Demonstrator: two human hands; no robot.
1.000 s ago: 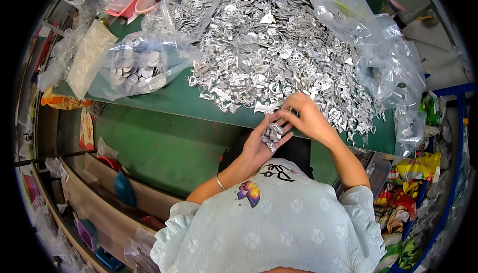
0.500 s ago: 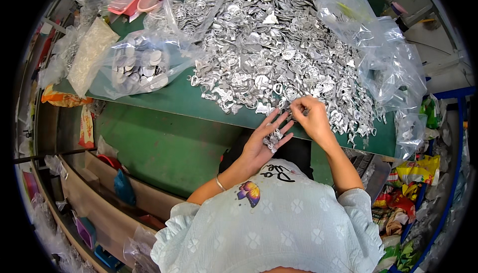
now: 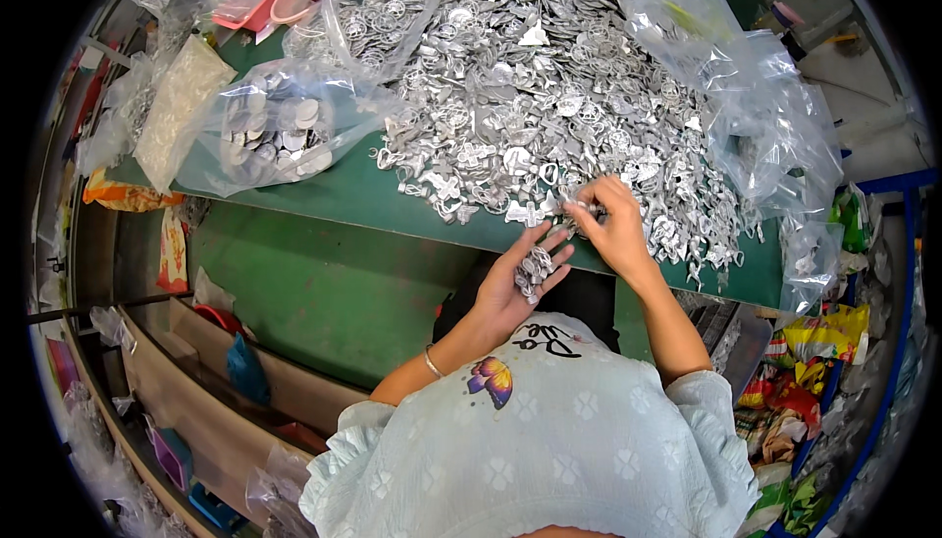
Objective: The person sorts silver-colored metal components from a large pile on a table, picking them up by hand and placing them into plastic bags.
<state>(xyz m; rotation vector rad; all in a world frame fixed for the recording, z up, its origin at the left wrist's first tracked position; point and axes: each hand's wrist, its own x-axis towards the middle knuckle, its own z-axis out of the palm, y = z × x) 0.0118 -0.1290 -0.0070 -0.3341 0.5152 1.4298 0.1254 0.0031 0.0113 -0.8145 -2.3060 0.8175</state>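
A big heap of small silver metal charms [image 3: 549,77] in many shapes covers the green table in front of me. My left hand [image 3: 512,288] lies palm up just off the table's near edge, cradling a small cluster of silver charms [image 3: 533,273] in palm and fingers. At the front of the heap, just past the left fingertips, my right hand [image 3: 618,229] is closed in a pinch on a silver charm [image 3: 595,210]. That charm's exact shape is too small to make out.
A clear plastic bag of round silver discs [image 3: 285,140] lies left of the heap. Pink plastic trays [image 3: 265,3] stand at the far left. Loose clear plastic [image 3: 765,135] drapes the right side. The table's near edge [image 3: 392,226] runs just beyond my lap.
My right hand has shifted slightly up and away from the left fingers. The cluster in my left hand looks bigger, and its fingers curl a little more.
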